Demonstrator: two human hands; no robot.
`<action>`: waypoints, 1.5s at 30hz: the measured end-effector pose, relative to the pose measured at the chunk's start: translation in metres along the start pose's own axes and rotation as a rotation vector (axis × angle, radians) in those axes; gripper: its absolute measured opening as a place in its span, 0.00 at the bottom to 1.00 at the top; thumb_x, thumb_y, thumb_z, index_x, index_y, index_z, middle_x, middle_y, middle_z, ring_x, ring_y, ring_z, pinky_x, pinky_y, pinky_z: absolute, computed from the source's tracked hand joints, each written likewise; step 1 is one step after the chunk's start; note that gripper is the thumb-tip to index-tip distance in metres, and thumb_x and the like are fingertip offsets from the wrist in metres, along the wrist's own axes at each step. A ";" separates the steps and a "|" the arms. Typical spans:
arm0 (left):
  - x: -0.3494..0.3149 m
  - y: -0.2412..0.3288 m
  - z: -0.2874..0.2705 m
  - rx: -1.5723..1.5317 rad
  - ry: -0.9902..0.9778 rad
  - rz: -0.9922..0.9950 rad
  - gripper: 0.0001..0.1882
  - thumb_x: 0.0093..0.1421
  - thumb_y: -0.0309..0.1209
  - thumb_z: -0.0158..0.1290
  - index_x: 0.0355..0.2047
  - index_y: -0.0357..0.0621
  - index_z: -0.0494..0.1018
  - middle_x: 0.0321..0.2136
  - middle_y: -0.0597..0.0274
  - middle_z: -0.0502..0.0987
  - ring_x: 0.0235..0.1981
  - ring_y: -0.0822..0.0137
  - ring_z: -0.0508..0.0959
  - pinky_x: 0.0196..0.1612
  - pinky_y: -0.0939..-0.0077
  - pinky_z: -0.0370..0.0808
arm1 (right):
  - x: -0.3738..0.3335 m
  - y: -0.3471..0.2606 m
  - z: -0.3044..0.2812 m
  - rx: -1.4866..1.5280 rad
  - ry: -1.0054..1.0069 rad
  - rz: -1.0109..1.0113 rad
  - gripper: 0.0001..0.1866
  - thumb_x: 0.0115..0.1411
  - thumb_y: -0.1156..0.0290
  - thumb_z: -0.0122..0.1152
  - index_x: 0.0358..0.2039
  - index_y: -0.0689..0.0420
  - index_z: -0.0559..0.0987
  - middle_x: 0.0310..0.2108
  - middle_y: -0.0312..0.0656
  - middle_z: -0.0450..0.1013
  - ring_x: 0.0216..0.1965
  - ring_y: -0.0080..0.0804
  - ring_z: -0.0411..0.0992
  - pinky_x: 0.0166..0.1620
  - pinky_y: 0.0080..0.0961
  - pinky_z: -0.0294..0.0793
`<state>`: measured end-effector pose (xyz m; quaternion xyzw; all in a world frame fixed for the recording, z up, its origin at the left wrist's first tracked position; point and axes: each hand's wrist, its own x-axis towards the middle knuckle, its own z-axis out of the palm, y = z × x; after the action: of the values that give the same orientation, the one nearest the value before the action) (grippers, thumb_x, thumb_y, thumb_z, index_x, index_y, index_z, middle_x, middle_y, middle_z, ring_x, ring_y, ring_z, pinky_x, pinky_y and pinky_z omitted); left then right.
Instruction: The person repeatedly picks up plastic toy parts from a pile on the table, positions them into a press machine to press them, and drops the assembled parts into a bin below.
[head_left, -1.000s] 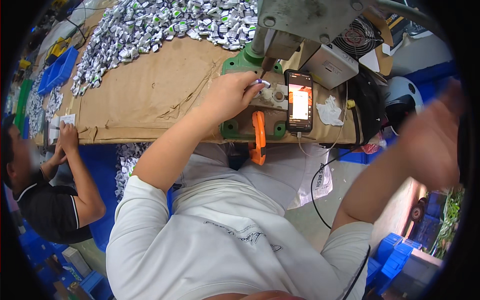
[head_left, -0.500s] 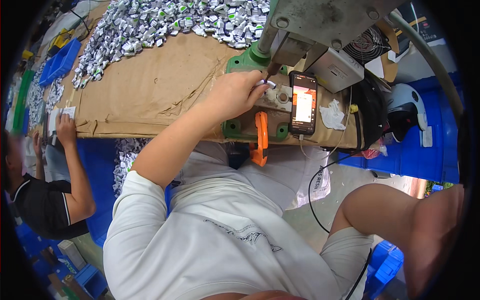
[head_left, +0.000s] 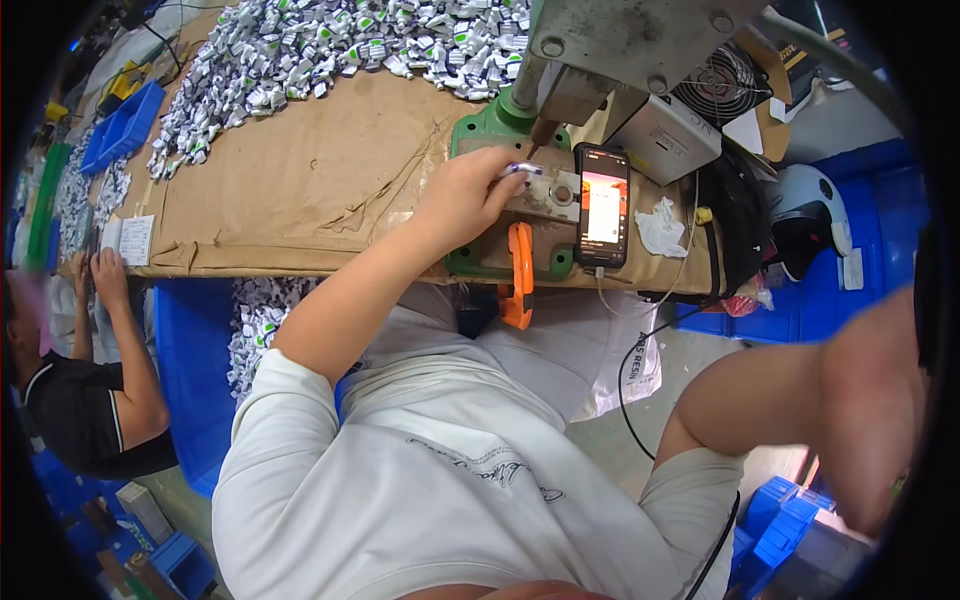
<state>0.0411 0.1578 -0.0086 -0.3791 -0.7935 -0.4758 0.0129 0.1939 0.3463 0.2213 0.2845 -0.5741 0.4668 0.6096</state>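
My left hand [head_left: 480,195] is closed in a pinch on a small white-and-purple plastic piece [head_left: 522,170]. It holds the piece over the metal plate [head_left: 545,198] of a green-based bench press [head_left: 483,130], just below the press's dark pointed tool [head_left: 540,137]. Whether the piece touches the plate I cannot tell. My right arm [head_left: 770,395] is bent at the right side and runs out past the rim, so that hand is out of sight. An orange-handled tool [head_left: 519,275] hangs at the table edge near the press.
A phone [head_left: 603,205] lies beside the press plate, near a crumpled tissue [head_left: 661,228]. Many white-and-green pieces [head_left: 330,45] are heaped at the back of the paper-covered table [head_left: 300,170]. A blue bin [head_left: 190,370] stands below. At left, a co-worker [head_left: 95,400] has hands near a paper pad.
My left hand has tilted the piece slightly and drawn it a little off the tool tip. My right forearm has shifted at the rim. The co-worker's hand has moved down off the pad.
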 end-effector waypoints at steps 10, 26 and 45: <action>-0.152 -0.052 -0.149 0.265 -0.132 -0.200 0.06 0.58 0.30 0.56 0.30 0.40 0.77 0.25 0.54 0.75 0.26 0.58 0.76 0.30 0.67 0.70 | -0.205 0.100 -0.088 -0.724 -0.649 0.962 0.44 0.53 0.73 0.62 0.69 0.58 0.53 0.67 0.49 0.55 0.68 0.43 0.54 0.67 0.35 0.54; 0.041 -0.132 -0.088 0.468 0.056 0.001 0.20 0.59 0.38 0.58 0.50 0.45 0.72 0.55 0.46 0.67 0.57 0.47 0.68 0.58 0.57 0.67 | -0.232 0.096 -0.101 -0.428 -0.496 1.024 0.43 0.50 0.73 0.54 0.68 0.62 0.53 0.66 0.51 0.56 0.68 0.44 0.53 0.70 0.35 0.46; 0.071 -0.147 -0.074 0.685 -0.020 -0.051 0.23 0.59 0.45 0.57 0.52 0.50 0.73 0.50 0.51 0.73 0.54 0.49 0.71 0.55 0.57 0.69 | -0.240 0.099 -0.108 -0.564 -0.440 1.022 0.35 0.55 0.79 0.58 0.64 0.60 0.61 0.60 0.50 0.64 0.63 0.41 0.62 0.66 0.35 0.58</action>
<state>-0.1253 0.1051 -0.0507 -0.3373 -0.9166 -0.1779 0.1198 0.1747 0.4229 -0.0486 -0.1087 -0.8509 0.4605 0.2283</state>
